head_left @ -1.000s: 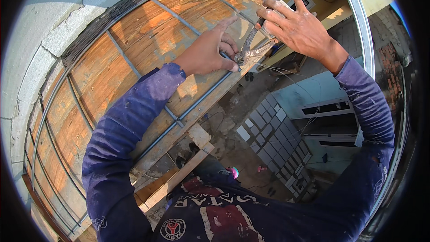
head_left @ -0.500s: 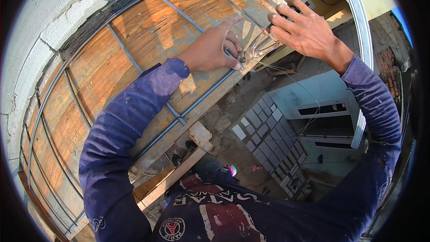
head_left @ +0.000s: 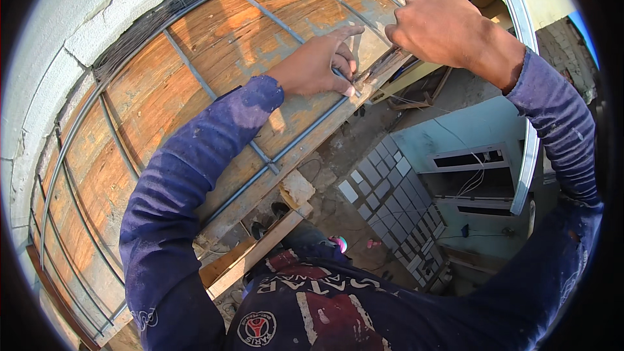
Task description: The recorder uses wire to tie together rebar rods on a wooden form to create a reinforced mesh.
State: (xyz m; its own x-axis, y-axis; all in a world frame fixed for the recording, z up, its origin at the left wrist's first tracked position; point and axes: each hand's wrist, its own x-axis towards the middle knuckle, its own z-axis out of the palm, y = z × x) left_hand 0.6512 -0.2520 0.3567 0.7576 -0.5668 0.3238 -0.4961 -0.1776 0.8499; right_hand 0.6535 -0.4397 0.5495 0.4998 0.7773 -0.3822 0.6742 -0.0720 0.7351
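My right hand [head_left: 442, 29] is closed around the handles of a pair of pincers [head_left: 385, 67], its knuckles turned upward. The jaws sit at a crossing of steel bars near the outer edge of the plywood. There my left hand [head_left: 317, 64] pinches a steel bar [head_left: 305, 133] with thumb and curled fingers, while its index finger points out toward the pincers. Thin wires [head_left: 416, 102] trail from that crossing over the edge. The exact grip of the jaws is partly hidden by the left fingertips.
Orange-brown plywood [head_left: 214, 45] lies under the bar grid. A bundle of thin wire [head_left: 175, 10] rests along the pale block wall [head_left: 84, 32]. Past the board's edge is a drop to ground with laid-out tiles [head_left: 390, 188]. A metal channel [head_left: 525, 156] stands at right.
My right hand has rolled over, from splayed fingers on the pincers to a closed fist with its back up. The pincers have turned with it. My left hand stays at the crossing.
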